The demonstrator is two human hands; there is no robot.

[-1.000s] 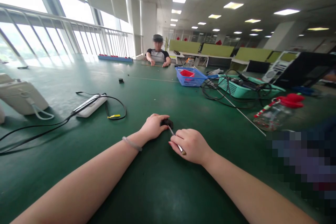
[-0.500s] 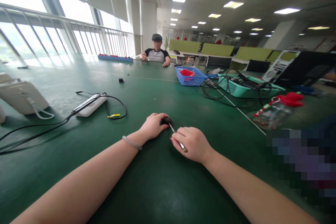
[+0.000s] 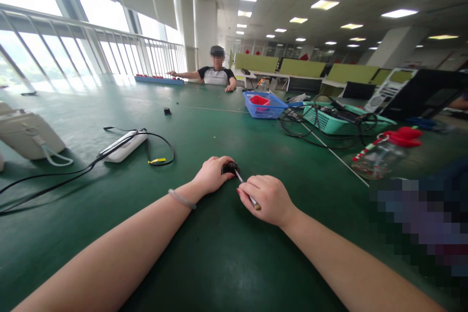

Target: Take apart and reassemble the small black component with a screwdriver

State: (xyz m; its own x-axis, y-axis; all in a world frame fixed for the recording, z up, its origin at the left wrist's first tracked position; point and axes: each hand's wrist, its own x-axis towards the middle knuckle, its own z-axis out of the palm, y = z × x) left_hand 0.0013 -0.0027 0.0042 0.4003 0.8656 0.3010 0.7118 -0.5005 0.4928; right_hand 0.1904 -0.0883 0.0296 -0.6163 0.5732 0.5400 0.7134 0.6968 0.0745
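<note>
My left hand is closed around a small black object on the green table, and its fingers cover part of it. What kind of object this is, I cannot make out. My right hand pinches a slim silver tool with a tan, brush-like end pointing back towards me. The tool's thin far tip meets the near right side of the black object. Both hands rest low, close together, at the middle of the view.
On the left are a white device with black cables and a beige case. A small black piece lies farther off. To the right stand a blue basket, a green basket and a red-lidded bottle. A person sits opposite.
The person across the table has stretched an arm out sideways to the blue strip with red pieces. My hands, the black object and the silver tool stay almost where they were.
</note>
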